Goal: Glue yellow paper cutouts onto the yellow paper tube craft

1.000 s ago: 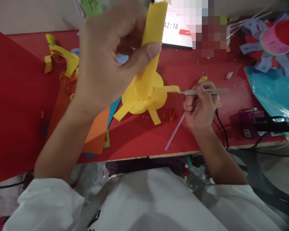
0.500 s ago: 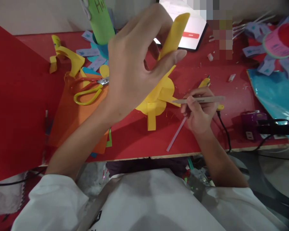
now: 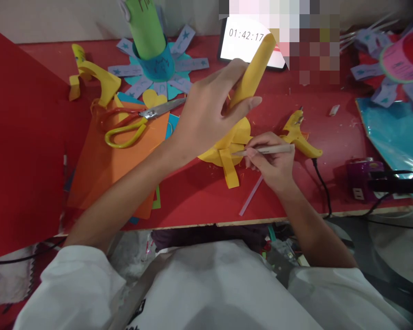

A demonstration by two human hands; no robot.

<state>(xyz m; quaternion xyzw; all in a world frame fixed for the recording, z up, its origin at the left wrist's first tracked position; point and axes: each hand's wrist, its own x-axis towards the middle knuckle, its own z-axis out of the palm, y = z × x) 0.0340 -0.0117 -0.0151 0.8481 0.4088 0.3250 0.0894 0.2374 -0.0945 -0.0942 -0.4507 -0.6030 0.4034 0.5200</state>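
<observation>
Red table (image 3: pixel 192 201) spreads all around the yellow flower (image 3: pixel 242 128), with a red board (image 3: pixel 20 151) far to the flower's left and a blue packet (image 3: pixel 392 133) far to its right. Nearer on the left lies an orange sheet (image 3: pixel 120 160), with scissors (image 3: pixel 144 114) across it. From the flower, it seems, a yellow tube (image 3: pixel 258 64) rises at a tilt; the join is hidden.

Above the flower, the left hand (image 3: pixel 213 110) closes thumb and fingers round the tube. Just right of the flower, the right hand (image 3: pixel 271 165) pinches a tapered stick (image 3: pixel 275 149), its tip at or over the flower by a yellow strip (image 3: pixel 231 172); contact cannot be told. Working the strips with that tip looks to be the step in hand; the next move would call for a steady tube and light pressure. A glue gun (image 3: pixel 299 133) lies right of the flower.

Beyond the flower, a tablet (image 3: pixel 241 43) reads 01:42:17. Lettering on a green tube (image 3: pixel 147 36), left beyond the flower, is cut off; handwriting on its blue ring (image 3: pixel 158 64) and the stick's small mark cannot be read.
</observation>
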